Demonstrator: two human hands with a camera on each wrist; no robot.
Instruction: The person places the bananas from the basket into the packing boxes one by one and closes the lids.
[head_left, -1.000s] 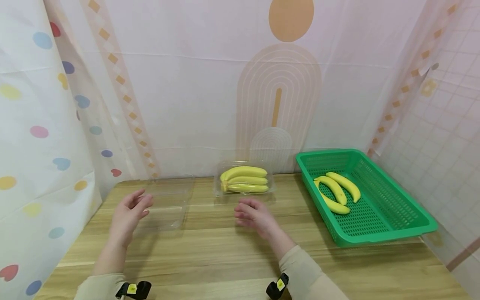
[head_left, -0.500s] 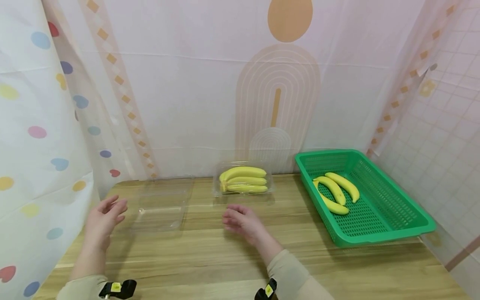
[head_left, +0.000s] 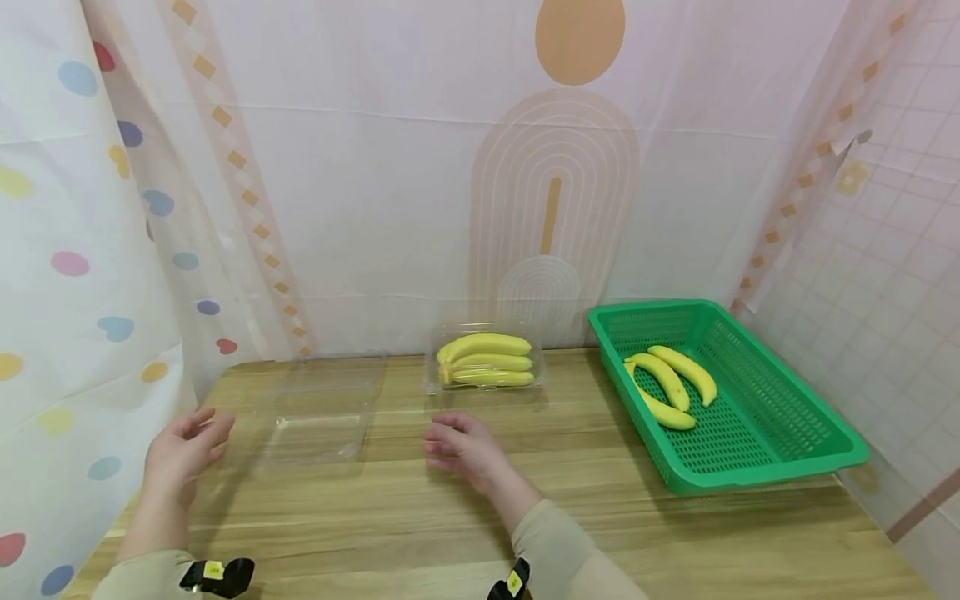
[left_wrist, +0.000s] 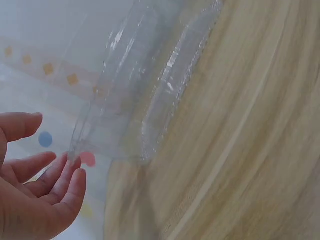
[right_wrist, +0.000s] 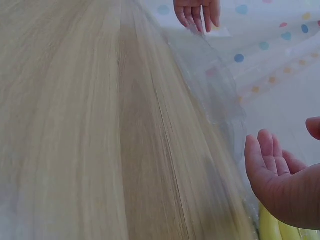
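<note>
Wood-grain tabletop (head_left: 360, 521): clear rectangular plastic clamshell (head_left: 318, 440) is lying between empty, relaxed left hand (head_left: 178, 455) and right hand (head_left: 467, 454), nearer the left!

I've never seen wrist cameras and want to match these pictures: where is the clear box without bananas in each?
Head: the clear box is left of centre, on the far half of the table.
Left wrist: the clear box slants across the upper middle.
Right wrist: the clear box is upper right, between the left hand and right hand.
Shared landmark: the left hand, visible in all three.
</note>
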